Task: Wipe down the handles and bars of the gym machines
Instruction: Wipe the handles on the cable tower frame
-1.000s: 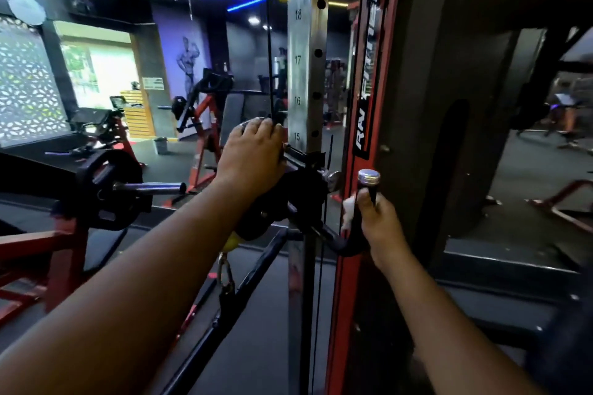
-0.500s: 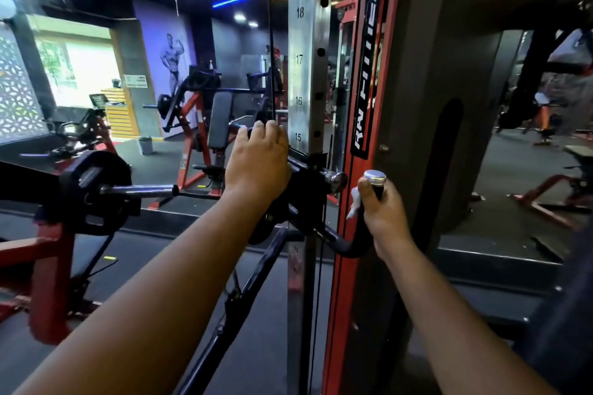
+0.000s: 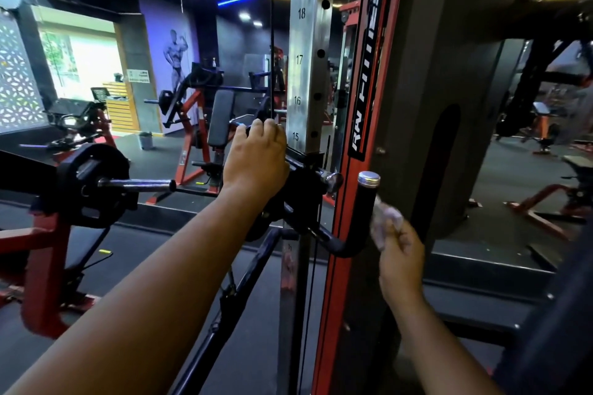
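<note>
A black upright handle (image 3: 361, 215) with a chrome cap curves out from the pulley carriage (image 3: 305, 189) on the numbered steel column (image 3: 306, 74). My right hand (image 3: 399, 253) holds a crumpled white cloth (image 3: 385, 221) just to the right of the handle, apart from its grip. My left hand (image 3: 256, 160) grips the top of the carriage on the column's left side, fingers curled over it. A black strap bar (image 3: 244, 285) hangs down from the carriage.
The red and black machine frame (image 3: 353, 234) stands right behind the handle. A plate-loaded machine with a black weight plate (image 3: 93, 183) and chrome sleeve sits at the left. Benches and red machines fill the floor behind; a mirror shows more at the right.
My right hand has let go of the upright handle and dropped down to its right with the cloth. My left hand stays on the carriage.
</note>
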`<move>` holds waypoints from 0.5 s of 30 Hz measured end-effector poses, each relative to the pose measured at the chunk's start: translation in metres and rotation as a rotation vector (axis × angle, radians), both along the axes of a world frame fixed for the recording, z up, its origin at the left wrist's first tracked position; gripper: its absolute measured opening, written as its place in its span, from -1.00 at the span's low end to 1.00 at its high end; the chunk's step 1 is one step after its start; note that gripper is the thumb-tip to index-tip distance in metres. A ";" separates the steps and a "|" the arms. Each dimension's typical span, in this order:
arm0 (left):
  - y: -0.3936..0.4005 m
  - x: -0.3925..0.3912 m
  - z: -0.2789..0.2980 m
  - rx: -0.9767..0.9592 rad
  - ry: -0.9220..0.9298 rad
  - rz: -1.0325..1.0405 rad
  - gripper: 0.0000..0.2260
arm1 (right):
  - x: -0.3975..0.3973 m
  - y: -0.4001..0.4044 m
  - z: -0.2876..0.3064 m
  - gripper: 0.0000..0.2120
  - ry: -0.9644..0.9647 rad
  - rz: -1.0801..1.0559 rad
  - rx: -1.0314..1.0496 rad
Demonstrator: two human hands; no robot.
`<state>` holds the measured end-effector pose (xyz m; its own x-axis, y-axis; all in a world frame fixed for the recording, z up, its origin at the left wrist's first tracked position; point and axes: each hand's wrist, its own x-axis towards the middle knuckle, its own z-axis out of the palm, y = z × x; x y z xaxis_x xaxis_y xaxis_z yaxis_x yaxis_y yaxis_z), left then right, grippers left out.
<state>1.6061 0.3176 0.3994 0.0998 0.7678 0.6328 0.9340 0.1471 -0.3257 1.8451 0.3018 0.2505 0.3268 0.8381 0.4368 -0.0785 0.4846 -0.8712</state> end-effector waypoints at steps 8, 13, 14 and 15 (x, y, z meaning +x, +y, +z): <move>0.000 0.004 -0.002 -0.006 0.003 0.017 -0.37 | 0.010 0.032 -0.012 -0.48 -0.997 -0.298 0.612; 0.001 0.003 -0.001 -0.002 0.017 0.036 -0.36 | 0.030 0.020 -0.045 -0.32 -1.259 -0.285 0.671; 0.001 0.004 -0.002 -0.001 0.018 0.039 -0.36 | 0.033 0.015 -0.045 -0.32 -1.274 -0.272 0.674; 0.000 0.005 -0.002 -0.003 0.019 0.040 -0.36 | 0.035 0.010 -0.042 -0.34 -1.255 -0.260 0.683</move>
<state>1.6108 0.3176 0.3976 0.0813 0.7730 0.6291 0.9210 0.1831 -0.3439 1.8805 0.3119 0.2090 -0.4560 0.3315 0.8260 0.7003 0.7064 0.1031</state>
